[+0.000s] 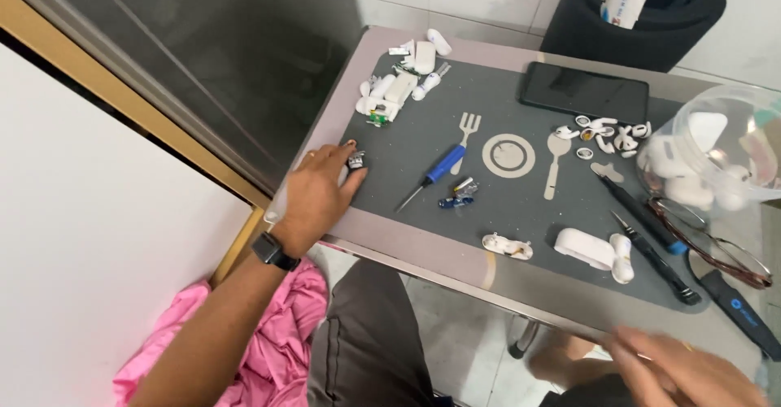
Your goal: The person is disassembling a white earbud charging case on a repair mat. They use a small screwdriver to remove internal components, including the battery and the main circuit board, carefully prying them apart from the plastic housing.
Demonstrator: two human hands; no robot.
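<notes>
My left hand (320, 191) rests at the left edge of the grey mat (504, 204), its fingertips pinched on a small dark metal part (355, 160). My right hand (691, 370) is low at the bottom right, off the table edge, blurred, fingers loosely spread with nothing seen in it. A blue-handled screwdriver (431, 175) lies on the mat right of my left hand. Small blue and silver parts (458, 195) sit beside it. A white earbud case (592, 250) and an opened white piece (507, 247) lie near the front edge.
A pile of white plastic pieces (399, 82) sits at the mat's far left. A black phone (584, 91), loose earbud parts (606, 134), a clear tub of white cases (716, 155), black tools (651, 240), glasses (716, 248) and a black foam roll (643, 8) are to the right.
</notes>
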